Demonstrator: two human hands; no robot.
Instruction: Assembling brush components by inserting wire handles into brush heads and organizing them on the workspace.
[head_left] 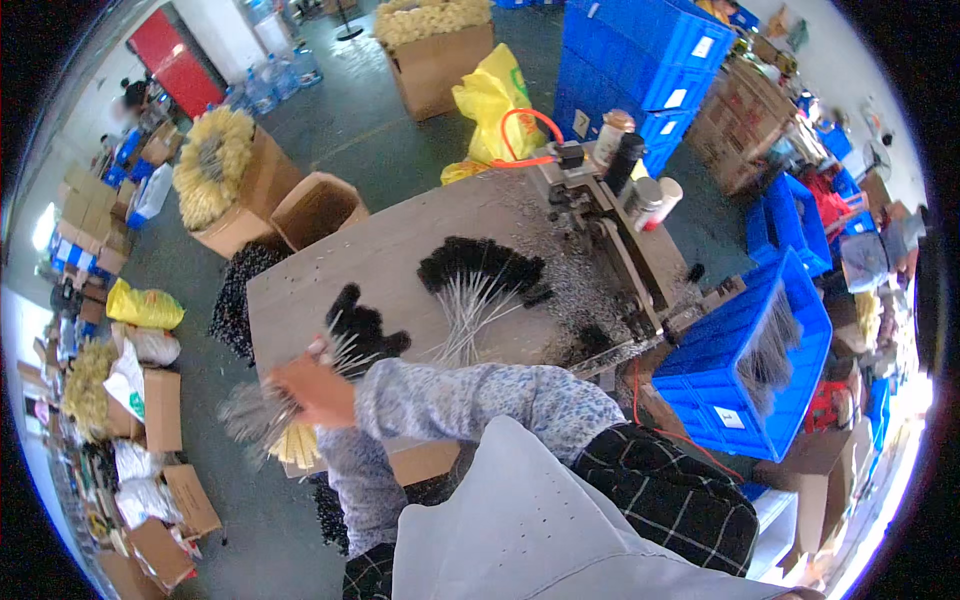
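Observation:
My right arm reaches across to the table's left edge, where my right hand [312, 392] is closed around the thin wire stems of a bunch of black-bristled brushes [360, 325]. Their black heads rest on the tabletop, and blurred grey wires [255, 415] stick out past the hand on the other side. The left forearm [362, 478] comes up to the same spot, but my left hand is mostly hidden behind the right one. Another fan of black brushes [480, 270] lies mid-table, stems toward me. Pale yellow bristles [295, 445] show just below my hands.
A metal machine [615, 250] with an orange hose stands along the table's right side, amid grey debris. Right of it, a tilted blue crate [745, 365] holds wires. Cardboard boxes [320, 210], some with yellow brushes, and stacked blue crates [640, 70] stand beyond the table [400, 220].

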